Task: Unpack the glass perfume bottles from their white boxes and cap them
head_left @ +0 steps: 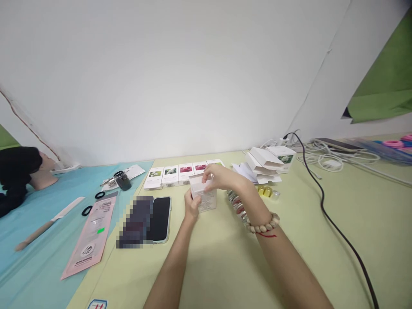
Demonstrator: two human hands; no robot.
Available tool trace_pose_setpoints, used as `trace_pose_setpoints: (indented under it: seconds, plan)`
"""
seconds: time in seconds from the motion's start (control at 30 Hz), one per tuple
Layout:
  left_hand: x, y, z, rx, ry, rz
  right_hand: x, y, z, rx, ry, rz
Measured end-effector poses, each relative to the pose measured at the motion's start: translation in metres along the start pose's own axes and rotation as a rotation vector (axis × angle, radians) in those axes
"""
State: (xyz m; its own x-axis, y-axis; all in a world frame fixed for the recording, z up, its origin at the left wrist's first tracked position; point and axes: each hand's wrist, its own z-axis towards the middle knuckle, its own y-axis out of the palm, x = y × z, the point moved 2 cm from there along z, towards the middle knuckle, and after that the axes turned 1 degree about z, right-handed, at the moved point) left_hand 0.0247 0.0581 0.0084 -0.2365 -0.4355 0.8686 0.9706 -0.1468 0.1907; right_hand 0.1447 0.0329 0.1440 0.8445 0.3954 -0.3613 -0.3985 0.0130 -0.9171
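Small white cardboard box with fine grey print (209,203) stands over the pale yellow-green tabletop (222,266), just in front of the row of white flower-picture cartons (170,175). Left hand (191,205) clasps its left side, thumb on print. Right hand (217,177) bends over the top — fingers curled, can't tell if pinching. Best: steady left hold, light fingertips — thin card likely creases.

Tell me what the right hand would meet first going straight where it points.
Most likely the white box in the left hand; the right hand curls over its top, though exact contact is unclear.
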Motion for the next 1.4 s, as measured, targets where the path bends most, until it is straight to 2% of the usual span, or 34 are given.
trace_pose_setpoints:
  seconds: [0.13,0.23,0.37,0.5,0.6,0.73,0.97,1.17,1.33,1.4]
  plan:
    - [0.002,-0.002,-0.003,0.039,0.071,0.07,-0.014,-0.011,-0.009,0.034,-0.01,0.0]
    - [0.003,-0.003,-0.006,0.053,0.166,0.2,-0.017,-0.014,-0.014,0.007,0.122,-0.061]
    - [0.008,-0.002,-0.007,0.027,0.324,0.361,-0.019,-0.014,-0.019,-0.181,0.333,-0.064]
    - [0.019,0.001,-0.01,0.025,0.433,0.435,-0.026,-0.013,-0.02,-0.164,0.427,-0.142]
    - [0.026,0.005,-0.013,0.006,0.507,0.48,-0.029,-0.002,-0.014,-0.199,0.409,-0.188]
    - [0.028,0.008,-0.013,0.087,0.518,0.549,-0.027,0.009,-0.004,-0.148,0.333,-0.308]
    - [0.025,0.007,-0.009,0.129,0.505,0.582,-0.013,0.009,0.001,-0.169,0.217,-0.294]
    - [0.027,0.006,-0.005,0.153,0.45,0.615,-0.005,0.009,0.003,-0.204,0.131,-0.117]
    - [0.025,0.003,-0.003,0.214,0.422,0.653,-0.003,0.007,0.006,-0.139,-0.024,0.066]
    - [0.023,0.002,-0.002,0.242,0.405,0.66,-0.001,0.005,0.006,-0.098,-0.032,0.066]
